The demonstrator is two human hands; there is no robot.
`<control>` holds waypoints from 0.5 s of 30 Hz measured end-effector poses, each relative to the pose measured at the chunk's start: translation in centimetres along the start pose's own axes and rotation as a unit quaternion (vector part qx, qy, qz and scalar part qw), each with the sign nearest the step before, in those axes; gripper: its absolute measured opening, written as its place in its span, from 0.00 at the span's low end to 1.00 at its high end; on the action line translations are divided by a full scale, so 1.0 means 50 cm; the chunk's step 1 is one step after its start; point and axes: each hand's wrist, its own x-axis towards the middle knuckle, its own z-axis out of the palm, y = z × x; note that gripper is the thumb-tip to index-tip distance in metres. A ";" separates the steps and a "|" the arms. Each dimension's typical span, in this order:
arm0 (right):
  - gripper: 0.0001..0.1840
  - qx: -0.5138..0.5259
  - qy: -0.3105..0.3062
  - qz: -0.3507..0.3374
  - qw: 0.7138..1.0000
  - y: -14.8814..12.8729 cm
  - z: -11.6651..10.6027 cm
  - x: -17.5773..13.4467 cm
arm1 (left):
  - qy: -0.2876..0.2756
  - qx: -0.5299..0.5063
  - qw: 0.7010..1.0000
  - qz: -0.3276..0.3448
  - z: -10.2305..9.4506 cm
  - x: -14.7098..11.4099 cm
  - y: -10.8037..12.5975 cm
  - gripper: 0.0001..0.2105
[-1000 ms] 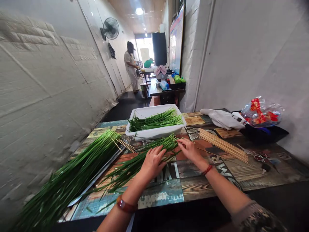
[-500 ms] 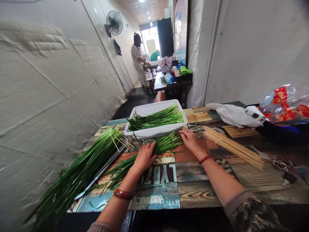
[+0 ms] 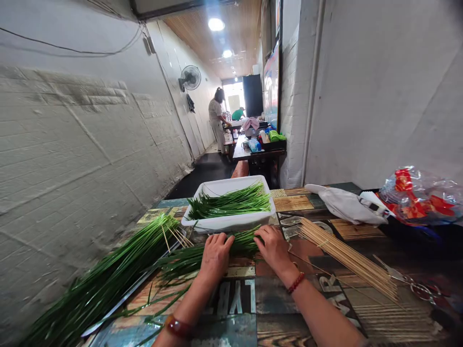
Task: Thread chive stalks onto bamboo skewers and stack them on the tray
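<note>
A loose bunch of garlic chives [image 3: 243,244] lies across the patterned wooden table in front of me. My left hand [image 3: 216,254] rests over the middle of the bunch, fingers curled onto the stalks. At the pale right end, my right hand [image 3: 274,246] has its bent fingers closed around the stalk ends. Just behind stands a white plastic tub [image 3: 231,222] holding more chives [image 3: 231,201]. To the left a long bunch of chives [image 3: 104,279] lies on a metal tray, with a few thin sticks [image 3: 175,232] across its stalk ends. My palms hide part of the bunch.
Bamboo skewers [image 3: 349,258] lie bundled on the right, near scissors [image 3: 415,285]. A white cloth item [image 3: 347,205] and a clear-and-red plastic bag [image 3: 421,195] sit at the back right. Walls flank the table. Farther off, a person [image 3: 217,120] stands by another table [image 3: 240,152].
My view has tilted up. My right hand has come left onto the stalk ends, closer to my left hand. The bunch looks more gathered between them.
</note>
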 end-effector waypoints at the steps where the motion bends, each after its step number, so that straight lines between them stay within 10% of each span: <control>1: 0.05 0.005 0.003 0.001 1.000 0.000 0.001 0.001 | 0.001 -0.001 1.000 0.004 0.004 0.002 -0.001 0.21; 9: 0.06 0.057 0.026 -0.014 0.998 -0.018 0.003 -0.002 | -0.070 -0.122 0.989 -0.047 0.022 -0.021 -0.007 0.32; 15: 0.07 -0.001 0.000 -0.079 0.997 -0.048 -0.005 -0.015 | 0.081 -0.334 0.939 -0.013 0.012 -0.008 0.028 0.30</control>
